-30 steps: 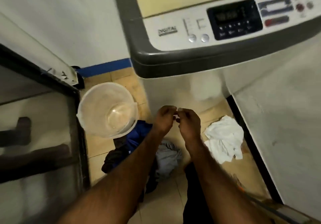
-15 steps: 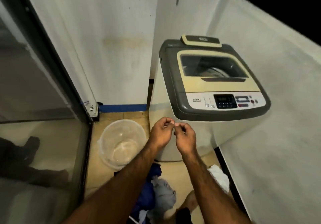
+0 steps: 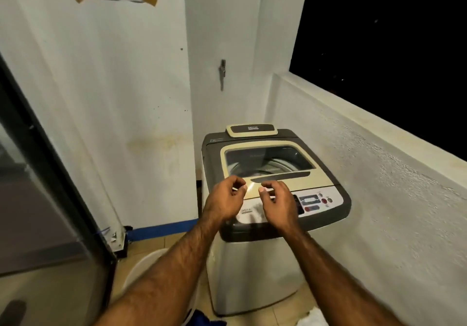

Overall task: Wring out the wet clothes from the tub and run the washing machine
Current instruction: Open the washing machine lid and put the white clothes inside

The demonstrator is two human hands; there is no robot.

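Note:
A top-loading washing machine [image 3: 255, 262] stands in the corner with its cream lid [image 3: 290, 182] closed and its control panel [image 3: 316, 201] facing me. My left hand [image 3: 223, 199] and my right hand [image 3: 278, 205] hover side by side over the front of the lid. Their fingers are loosely curled, a small gap separates the two hands, and neither holds anything. The pale plastic tub [image 3: 141, 267] sits on the floor left of the machine, mostly hidden by my left forearm. A blue garment [image 3: 199, 320] and a white cloth [image 3: 314, 318] peek in at the bottom edge.
A dark-framed glass sliding door [image 3: 38, 199] runs along the left. A white parapet wall [image 3: 379, 199] closes in the right side, with night sky above it. A key [image 3: 222, 72] hangs on the back wall above the machine. The tiled floor strip is narrow.
My view has risen from the floor to the machine's top. Both hands have lifted with it, and their touching fingertips have drawn slightly apart.

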